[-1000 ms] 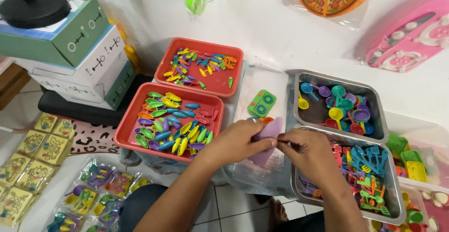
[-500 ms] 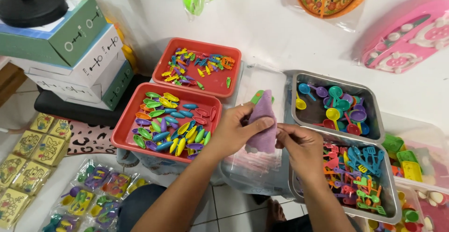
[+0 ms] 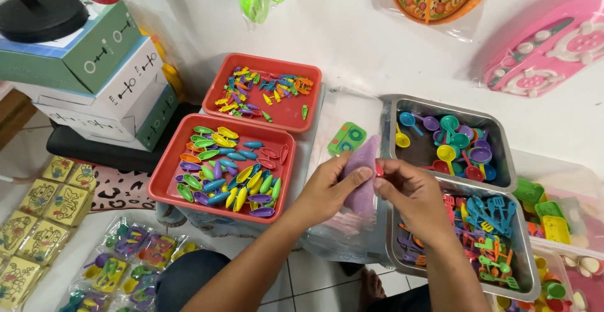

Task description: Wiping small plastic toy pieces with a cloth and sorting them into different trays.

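Pinching a small purple bag [image 3: 363, 180] between them, both hands meet over the gap between the red trays and the metal ones. The left hand [image 3: 327, 189] grips the bag's left side, thumb laid across its front; the right hand [image 3: 412, 192] closes thumb and fingertip on its right edge, where something small and red [image 3: 379, 168] shows — what it is I cannot tell. The bag stands nearly upright, long axis running away from the person, its top toward the green toy stove [image 3: 347, 138]. Neither hand is nearer; both touch it.

Left of the hands sits a red tray [image 3: 165, 175] of coloured pods, and beyond it a second red tray [image 3: 296, 118] of smaller bits. Right of them, a metal tray [image 3: 503, 155] holds toy spoons, and the nearer metal tray [image 3: 528, 268] holds tiny utensils — its near-left corner is under the right wrist. Clear bags [image 3: 340, 236] lie stacked below the hands. Stacked boxes [image 3: 107, 79] stand at the far left, and packed toys hang on the white wall [image 3: 352, 29].
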